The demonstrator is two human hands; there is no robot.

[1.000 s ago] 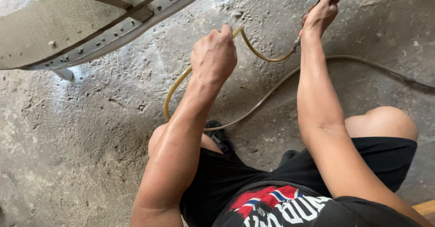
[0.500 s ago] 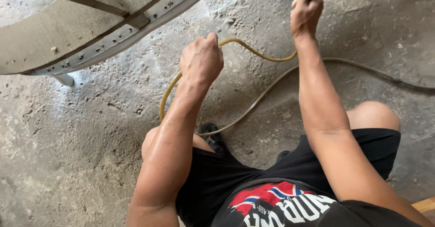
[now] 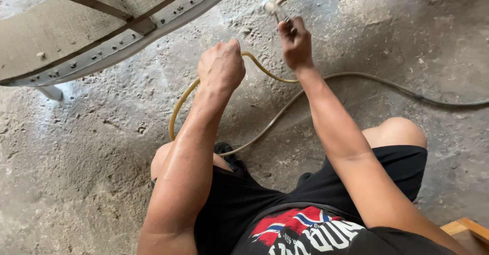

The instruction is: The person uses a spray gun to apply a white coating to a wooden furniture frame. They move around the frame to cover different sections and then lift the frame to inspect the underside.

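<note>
1. The left hand (image 3: 221,66) is closed in a fist around the yellow hose (image 3: 175,112). The hose comes out from under the fist and curves down toward the left knee (image 3: 162,158).
2. The right hand (image 3: 296,44) is clamped on the handle of a spray gun (image 3: 279,3), which reaches up to the top edge of the head view. Only the lower part of the tool and its pale cup can be seen, so I cannot tell if a finger presses the trigger.
3. The yellow hose runs between the two hands, from the fist up to the bottom of the spray gun. A second, grey hose (image 3: 387,84) lies on the concrete floor (image 3: 76,183) and goes away to the right.
4. A curved wooden frame (image 3: 66,36) with a strip of rivets stands at the upper left, near both hands but not touching them.
5. The person sits low, with the knees apart and black shorts (image 3: 265,199) in view.
6. Risk, as I judge it: the yellow hose makes a tight loop just beside the knee and the dark shoe (image 3: 226,150). If the hand pulls hard, the loop may kink or catch on the foot.
7. Another risk: the hoses cross on the floor, so they may tangle. The gun is close to the frame and could knock against it.
</note>
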